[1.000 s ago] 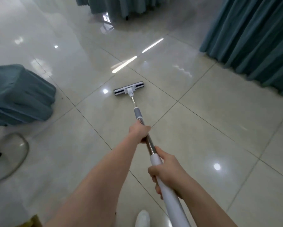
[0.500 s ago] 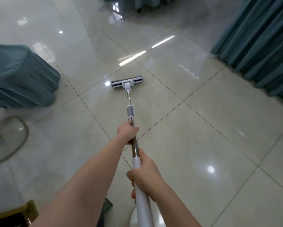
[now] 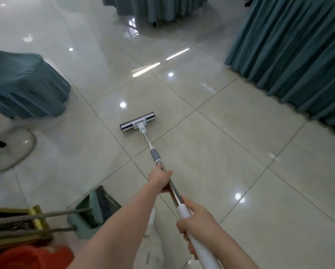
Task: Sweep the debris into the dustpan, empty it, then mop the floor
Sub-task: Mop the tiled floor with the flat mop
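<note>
My left hand [image 3: 159,180] and right hand [image 3: 196,220] both gripping the mop [image 3: 155,157] pole, green dustpan [image 3: 93,212] near left, teal cover [image 3: 23,84] far left, teal drapes [image 3: 298,55] right, glossy tiled floor [image 3: 240,152]

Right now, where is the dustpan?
In the head view, the green dustpan sits on the floor at lower left, between a gold frame and the person's left forearm.

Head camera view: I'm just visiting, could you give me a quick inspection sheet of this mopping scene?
Surface: glossy tiled floor with light reflections.
Job's things: mop head flat on the floor; green dustpan lying lower left.
Clutter: red object and gold frame, lower left corner.
Hands: left hand grips the steel shaft; right hand grips the white handle.
Cables: nothing seen.
Surroundings: teal drapes left, right and far.
</note>
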A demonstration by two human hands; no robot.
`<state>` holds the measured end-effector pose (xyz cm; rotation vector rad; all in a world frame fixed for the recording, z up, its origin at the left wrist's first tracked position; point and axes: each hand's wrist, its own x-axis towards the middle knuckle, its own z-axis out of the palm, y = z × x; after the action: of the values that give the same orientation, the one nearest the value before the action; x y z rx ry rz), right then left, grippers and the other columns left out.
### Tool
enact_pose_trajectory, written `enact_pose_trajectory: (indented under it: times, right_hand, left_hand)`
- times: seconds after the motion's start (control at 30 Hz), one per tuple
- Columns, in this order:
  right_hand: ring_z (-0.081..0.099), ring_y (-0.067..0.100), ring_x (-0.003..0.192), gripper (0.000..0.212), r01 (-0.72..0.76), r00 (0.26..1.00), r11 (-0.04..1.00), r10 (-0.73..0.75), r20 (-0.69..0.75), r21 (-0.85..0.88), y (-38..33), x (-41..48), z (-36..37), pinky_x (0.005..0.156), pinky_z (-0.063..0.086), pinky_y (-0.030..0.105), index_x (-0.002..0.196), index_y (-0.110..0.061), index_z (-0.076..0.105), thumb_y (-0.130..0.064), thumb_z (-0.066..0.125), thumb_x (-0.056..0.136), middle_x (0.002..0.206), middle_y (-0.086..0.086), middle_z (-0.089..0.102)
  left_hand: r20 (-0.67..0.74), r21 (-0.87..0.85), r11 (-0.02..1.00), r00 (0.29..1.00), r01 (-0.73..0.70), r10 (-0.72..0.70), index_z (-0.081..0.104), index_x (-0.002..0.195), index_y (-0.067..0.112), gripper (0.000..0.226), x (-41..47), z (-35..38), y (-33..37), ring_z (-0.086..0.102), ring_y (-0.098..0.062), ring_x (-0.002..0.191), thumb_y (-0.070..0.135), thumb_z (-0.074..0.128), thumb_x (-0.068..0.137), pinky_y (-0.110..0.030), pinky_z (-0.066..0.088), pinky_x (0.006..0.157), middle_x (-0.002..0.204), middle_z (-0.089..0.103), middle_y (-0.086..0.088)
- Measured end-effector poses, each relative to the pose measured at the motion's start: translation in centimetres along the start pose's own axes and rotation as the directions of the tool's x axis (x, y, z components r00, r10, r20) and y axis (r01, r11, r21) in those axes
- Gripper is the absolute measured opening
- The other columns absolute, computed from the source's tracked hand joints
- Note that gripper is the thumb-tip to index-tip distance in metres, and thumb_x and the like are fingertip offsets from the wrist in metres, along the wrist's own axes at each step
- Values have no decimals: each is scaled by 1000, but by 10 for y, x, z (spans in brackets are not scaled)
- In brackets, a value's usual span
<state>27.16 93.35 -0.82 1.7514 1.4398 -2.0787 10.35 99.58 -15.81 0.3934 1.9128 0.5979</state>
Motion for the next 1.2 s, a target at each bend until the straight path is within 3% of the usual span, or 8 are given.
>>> enact_pose_trajectory:
  times: [0.17, 0.4, 0.53, 0.7, 0.77, 0.87, 1.0, 1.2]
  right_hand:
    - [48, 24, 39, 67, -38, 998, 999, 38, -43, -2, 88, -85, -44, 45, 46, 28, 105, -56, 63, 0, 57, 68, 55, 10, 52]
    - [47, 19, 34, 70, -79, 994, 993, 85, -63, 87, 169, -186, -68, 40, 42, 21, 114, -54, 57, 1, 60, 71, 57, 9, 53]
    - [47, 20, 36, 64, -90, 989, 988, 103, -106, 122, 202, -234, -64, 42, 42, 24, 95, -60, 56, -1, 62, 70, 52, 6, 54]
    - [56, 12, 46, 76, -89, 986, 993, 99, -133, 77, 224, -272, -49, 47, 45, 23, 133, -42, 52, -6, 66, 68, 61, -3, 60]
    - [55, 14, 45, 78, -94, 987, 992, 103, -125, 79, 227, -281, -42, 46, 45, 24, 137, -40, 49, -6, 65, 69, 56, -2, 59]
    - [52, 15, 39, 76, -81, 989, 994, 90, -120, 80, 221, -294, -30, 43, 45, 24, 140, -41, 42, -5, 62, 76, 63, 1, 57]
    - [49, 17, 36, 64, -45, 995, 988, 58, -81, 147, 201, -301, -7, 39, 43, 22, 133, -46, 48, -4, 56, 85, 63, 10, 52]
    - [55, 18, 36, 50, -8, 1000, 998, 8, -7, 62, 159, -300, 13, 40, 47, 22, 137, -26, 48, -7, 51, 91, 70, 18, 58]
  left_hand:
    - [43, -103, 994, 999, 25, -20, 51, 104, 11, 25, -78, 85, -46, 66, -32, 80, 18, 62, 83, -33, 54, 43, 107, 60, -19]
    - [124, -58, 998, 992, 24, -16, 47, 108, 10, 31, -168, 165, -92, 67, -34, 80, 17, 62, 82, -40, 57, 48, 107, 59, -20]
    - [178, 13, 1000, 984, 25, -27, 44, 107, 12, 32, -211, 186, -115, 67, -35, 84, 19, 62, 82, -47, 59, 54, 107, 57, -18]
    - [293, 31, 996, 952, 86, -91, 39, 120, 9, 49, -245, 187, -138, 66, -40, 85, 18, 61, 77, -57, 57, 60, 109, 56, -24]
    - [320, 41, 995, 942, 90, -98, 38, 121, 8, 51, -256, 182, -141, 66, -40, 85, 17, 62, 76, -57, 57, 61, 110, 56, -25]
    - [348, 71, 995, 933, 69, -89, 35, 123, 5, 51, -275, 169, -141, 66, -36, 81, 13, 63, 81, -45, 59, 56, 111, 57, -25]
    - [391, 50, 997, 920, -62, 37, 34, 133, 14, 57, -287, 142, -141, 65, -32, 85, 15, 63, 83, -42, 59, 55, 116, 52, -19]
    - [398, 53, 969, 895, -240, 200, 63, 107, 22, 19, -324, 84, -132, 63, -19, 59, 29, 56, 91, -43, 59, 71, 82, 63, -5]
